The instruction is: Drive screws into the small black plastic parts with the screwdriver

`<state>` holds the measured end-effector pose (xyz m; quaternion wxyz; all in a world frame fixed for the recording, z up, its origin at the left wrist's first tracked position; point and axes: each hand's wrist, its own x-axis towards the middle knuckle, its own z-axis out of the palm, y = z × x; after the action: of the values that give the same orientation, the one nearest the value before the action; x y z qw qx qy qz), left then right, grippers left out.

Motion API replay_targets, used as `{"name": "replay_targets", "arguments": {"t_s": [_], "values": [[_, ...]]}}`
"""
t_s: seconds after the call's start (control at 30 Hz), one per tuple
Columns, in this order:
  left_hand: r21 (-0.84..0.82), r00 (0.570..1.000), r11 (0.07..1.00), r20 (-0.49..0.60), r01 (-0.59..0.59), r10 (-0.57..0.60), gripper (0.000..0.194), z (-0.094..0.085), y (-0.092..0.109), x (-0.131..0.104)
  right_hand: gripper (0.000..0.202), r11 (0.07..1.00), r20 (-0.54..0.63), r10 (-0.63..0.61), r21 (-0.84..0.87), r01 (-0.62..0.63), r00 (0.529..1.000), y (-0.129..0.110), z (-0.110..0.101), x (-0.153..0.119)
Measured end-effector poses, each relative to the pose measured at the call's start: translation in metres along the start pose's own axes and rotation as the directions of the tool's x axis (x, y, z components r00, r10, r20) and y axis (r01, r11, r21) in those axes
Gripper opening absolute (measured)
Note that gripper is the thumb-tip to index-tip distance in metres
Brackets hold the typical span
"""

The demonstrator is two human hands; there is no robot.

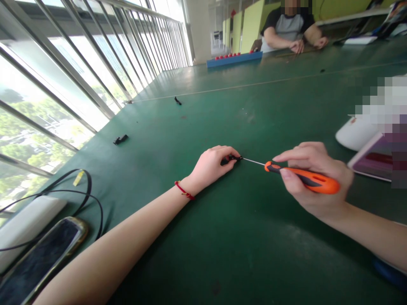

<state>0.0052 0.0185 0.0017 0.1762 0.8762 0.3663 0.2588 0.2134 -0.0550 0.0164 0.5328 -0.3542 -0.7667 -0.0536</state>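
Observation:
My left hand [215, 164], with a red cord on its wrist, pinches a small black part [234, 158] low over the green table. My right hand [318, 178] is closed around the orange and black handle of a screwdriver [322, 183]. The thin metal shaft points left, and its tip meets the black part at my left fingertips. Most of the black part is hidden by my left fingers.
On the green table [178, 262] lie two small black pieces [121, 139] [178, 101], a phone [41, 258], a white box [32, 224] and black cables. A blue rack [235, 59] with red knobs stands far back, near a seated person [288, 31]. White objects [359, 131] are at right.

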Motion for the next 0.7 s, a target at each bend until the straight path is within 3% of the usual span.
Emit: {"name": "replay_targets", "arguments": {"t_s": [0.27, 0.33, 0.5, 0.6, 0.7], "values": [[0.038, 0.998, 0.999, -0.056, 0.009, -0.007, 0.017, 0.0023, 0.0, -0.0006, 0.051, 0.974, -0.127, 0.078, 0.221, -0.048, 0.989, 0.0073, 0.0078, -0.0023], [0.053, 0.998, 0.998, -0.067, 0.016, -0.013, 0.017, 0.0028, 0.0001, -0.0007, 0.05, 0.971, -0.072, 0.107, 0.223, -0.089, 0.992, 0.0068, 0.0064, -0.0015], [0.068, 0.997, 0.998, -0.076, 0.014, -0.009, 0.017, 0.0025, -0.0001, -0.0006, 0.021, 0.991, 0.03, 0.122, 0.056, -0.123, 0.992, -0.0008, 0.0014, -0.0027], [0.075, 0.996, 0.997, -0.089, 0.035, -0.028, 0.018, 0.0022, -0.0002, -0.0004, 0.025, 0.988, -0.013, 0.135, 0.071, -0.134, 0.991, 0.0005, 0.0039, -0.0047], [0.086, 0.994, 0.995, -0.103, 0.049, -0.04, 0.019, 0.0022, 0.0, -0.0004, 0.042, 0.974, -0.083, 0.133, 0.196, -0.115, 0.988, 0.0057, 0.0077, -0.0049]]}}
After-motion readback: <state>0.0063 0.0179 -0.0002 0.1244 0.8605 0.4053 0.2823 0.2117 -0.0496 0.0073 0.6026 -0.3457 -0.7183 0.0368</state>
